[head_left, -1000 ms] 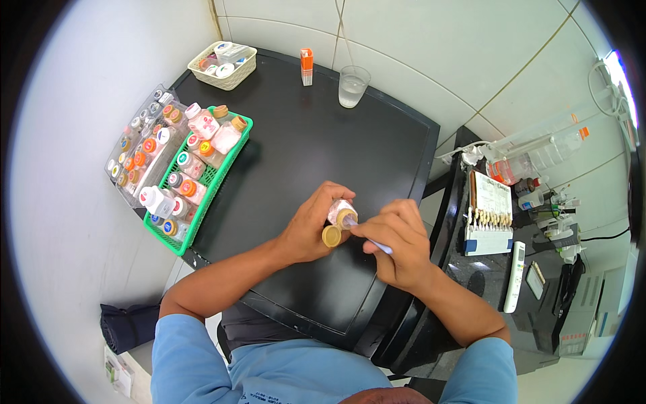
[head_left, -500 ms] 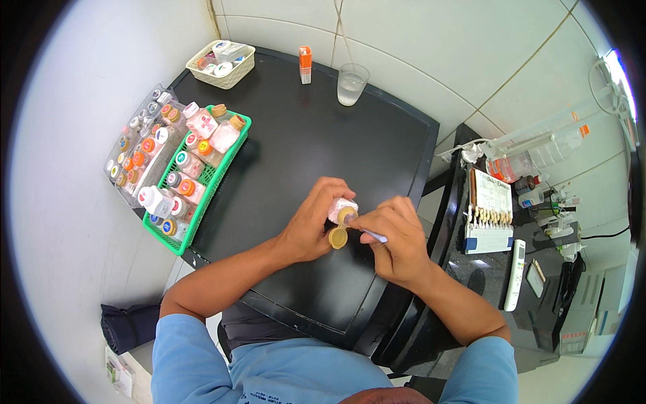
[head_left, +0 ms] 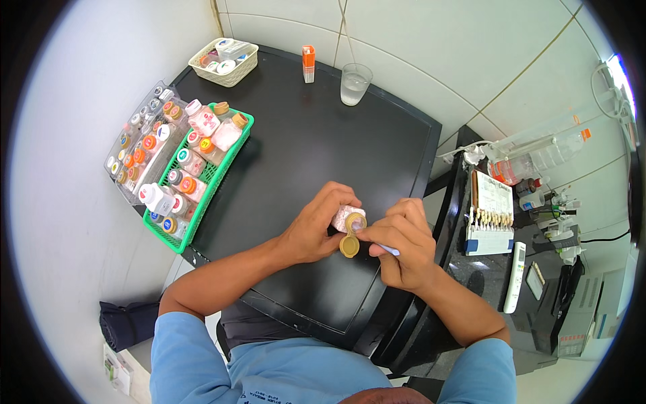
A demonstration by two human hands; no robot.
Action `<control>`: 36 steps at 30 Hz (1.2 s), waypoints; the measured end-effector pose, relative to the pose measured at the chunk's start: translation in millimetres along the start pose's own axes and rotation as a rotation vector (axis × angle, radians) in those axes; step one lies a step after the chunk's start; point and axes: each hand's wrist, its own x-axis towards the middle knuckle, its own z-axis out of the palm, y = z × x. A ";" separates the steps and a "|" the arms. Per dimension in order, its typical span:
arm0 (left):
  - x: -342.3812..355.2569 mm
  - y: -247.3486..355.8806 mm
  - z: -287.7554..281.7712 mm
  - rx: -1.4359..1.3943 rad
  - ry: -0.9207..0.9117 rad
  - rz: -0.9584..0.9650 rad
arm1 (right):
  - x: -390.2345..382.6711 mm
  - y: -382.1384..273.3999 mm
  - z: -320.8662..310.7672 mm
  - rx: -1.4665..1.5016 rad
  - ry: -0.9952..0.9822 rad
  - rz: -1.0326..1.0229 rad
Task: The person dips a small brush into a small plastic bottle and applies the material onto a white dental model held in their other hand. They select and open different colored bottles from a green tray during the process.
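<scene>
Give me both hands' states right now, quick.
Left hand: closed around a small pink bottle, whose tan cap hangs open.
Right hand: closed on a thin tool, tip at the bottle's mouth.

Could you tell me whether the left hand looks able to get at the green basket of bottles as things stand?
Probably not freely: the left hand is occupied holding a small bottle. The bare black table between it and the green basket leaves the way open.
</scene>
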 end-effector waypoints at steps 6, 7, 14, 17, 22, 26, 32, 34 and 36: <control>1.2 -4.6 -1.2 0.068 0.042 0.012 | -0.9 1.0 2.6 0.023 -0.004 0.016; 3.2 -4.4 0.0 0.084 0.055 0.031 | -0.5 -0.6 2.2 0.008 -0.016 0.005; 2.8 5.0 -2.7 0.070 0.000 -0.075 | -0.2 -0.4 2.3 -0.005 -0.018 -0.009; -0.6 -7.0 -3.1 0.030 -0.043 -0.109 | 0.5 -0.5 -1.1 -0.017 -0.004 -0.043; -0.1 -3.3 -0.7 -0.016 -0.006 -0.010 | -1.3 -1.0 -3.2 -0.059 0.039 -0.055; -1.6 -5.5 0.3 0.005 -0.001 -0.034 | -4.8 2.6 4.3 -0.014 0.025 0.020; -3.0 -10.9 2.6 -0.107 0.021 -0.082 | -5.8 3.1 0.9 -0.025 0.015 0.065; -4.3 -10.4 2.7 -0.158 0.014 -0.141 | -3.1 -1.6 -5.0 -0.057 0.024 0.010; -8.9 -11.1 2.2 -0.125 -0.011 -0.208 | -4.9 0.4 -0.5 -0.050 0.039 0.028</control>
